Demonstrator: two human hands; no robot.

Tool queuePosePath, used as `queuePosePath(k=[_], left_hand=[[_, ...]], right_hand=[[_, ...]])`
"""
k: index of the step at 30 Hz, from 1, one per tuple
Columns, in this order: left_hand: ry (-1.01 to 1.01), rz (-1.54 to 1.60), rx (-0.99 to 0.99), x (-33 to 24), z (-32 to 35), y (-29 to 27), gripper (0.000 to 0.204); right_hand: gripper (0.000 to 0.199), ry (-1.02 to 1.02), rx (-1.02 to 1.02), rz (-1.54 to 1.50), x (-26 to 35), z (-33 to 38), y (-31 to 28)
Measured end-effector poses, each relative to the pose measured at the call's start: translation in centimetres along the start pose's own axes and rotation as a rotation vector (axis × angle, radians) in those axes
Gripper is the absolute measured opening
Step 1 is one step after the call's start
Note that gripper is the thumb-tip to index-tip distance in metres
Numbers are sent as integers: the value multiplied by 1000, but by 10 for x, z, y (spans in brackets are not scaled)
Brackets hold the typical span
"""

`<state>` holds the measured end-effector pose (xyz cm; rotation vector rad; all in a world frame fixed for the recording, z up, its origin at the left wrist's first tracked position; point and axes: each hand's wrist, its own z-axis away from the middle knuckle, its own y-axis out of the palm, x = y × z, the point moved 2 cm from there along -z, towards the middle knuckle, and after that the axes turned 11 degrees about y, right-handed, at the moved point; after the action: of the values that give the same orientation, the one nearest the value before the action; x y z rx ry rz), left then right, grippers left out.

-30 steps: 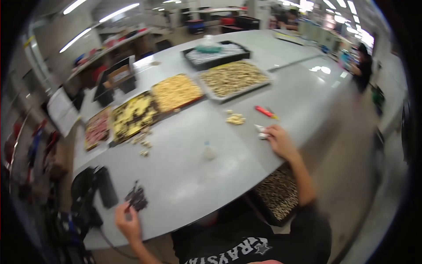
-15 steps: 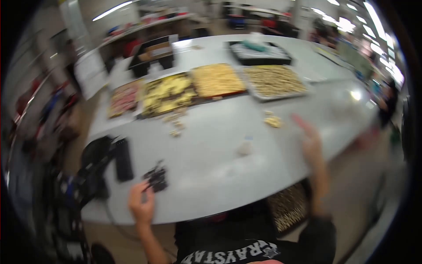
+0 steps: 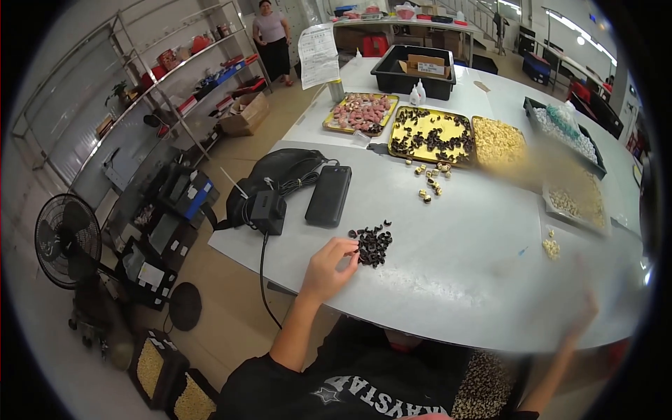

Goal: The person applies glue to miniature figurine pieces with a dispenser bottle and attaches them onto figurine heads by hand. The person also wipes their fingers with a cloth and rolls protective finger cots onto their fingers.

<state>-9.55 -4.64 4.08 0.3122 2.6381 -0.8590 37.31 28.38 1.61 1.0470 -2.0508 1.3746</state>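
Observation:
My left hand (image 3: 331,269) is at the left edge of a loose pile of small curved black pieces (image 3: 374,246) on the table. Its thumb and forefinger are pinched together, and a small black piece shows at their tips. Smeared by motion, my right hand (image 3: 582,311) is over the table's near right part; I cannot make out its fingers or anything in them. Beyond it lies a small heap of cream-coloured pieces (image 3: 551,248). Several black-and-gold pieces (image 3: 428,180) are scattered in front of a yellow tray (image 3: 420,127) of black pieces.
A black power bank (image 3: 328,197), a small black box (image 3: 267,212) with a cable, and a black bag (image 3: 280,171) lie left of the pile. Trays of pink (image 3: 364,112) and pale yellow pieces (image 3: 499,140) stand farther back, near a black bin (image 3: 414,71). A person (image 3: 271,35) stands far off.
My view has swung left, so the table appears farther right. The right hand, earlier with a finger stretched out beside the cream heap, is now nearer the front edge. The left stays at the black pile.

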Motion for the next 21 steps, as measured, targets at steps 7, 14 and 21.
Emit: queuePosePath(k=[7, 14, 21], left_hand=[[27, -4, 39, 3, -4, 8, 16], [-10, 19, 30, 4, -2, 11, 19], [-15, 0, 48, 5, -2, 15, 18]], right_hand=[[21, -166, -162, 165, -15, -6, 3], [26, -142, -123, 93, 9, 1, 0], [28, -155, -127, 67, -13, -4, 3]])
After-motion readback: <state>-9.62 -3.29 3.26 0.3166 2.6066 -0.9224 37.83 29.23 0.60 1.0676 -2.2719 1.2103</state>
